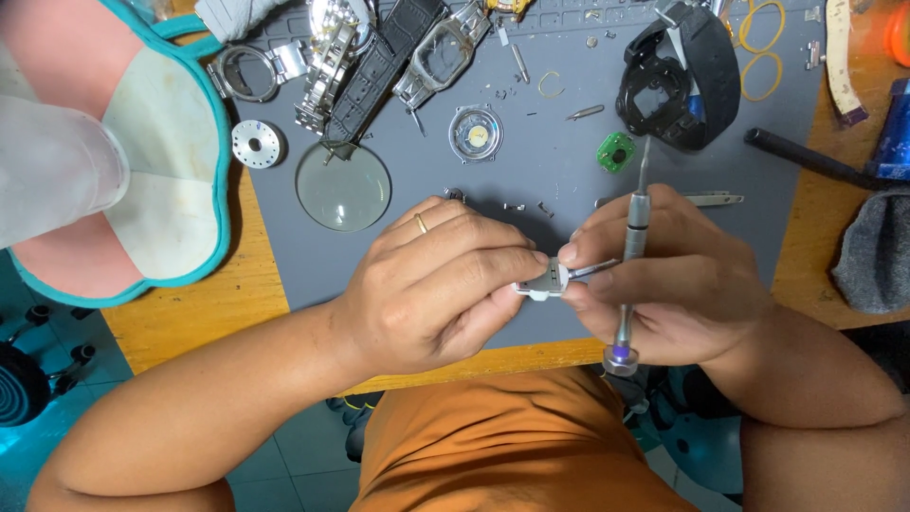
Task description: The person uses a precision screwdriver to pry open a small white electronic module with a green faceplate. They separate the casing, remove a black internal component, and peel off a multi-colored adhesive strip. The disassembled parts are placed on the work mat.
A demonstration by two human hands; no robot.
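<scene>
Two hands meet over the mat's near edge: your left hand (431, 284) pinches a small silver watch part (542, 283) steady, while your right hand (668, 280) closes its fingers on that part and one slim screwdriver (629, 261), tucked upright and ready. Beyond lie one round lens (343, 186), one green circuit piece (615, 151) and, farthest, three yellow rings (761, 76)
</scene>
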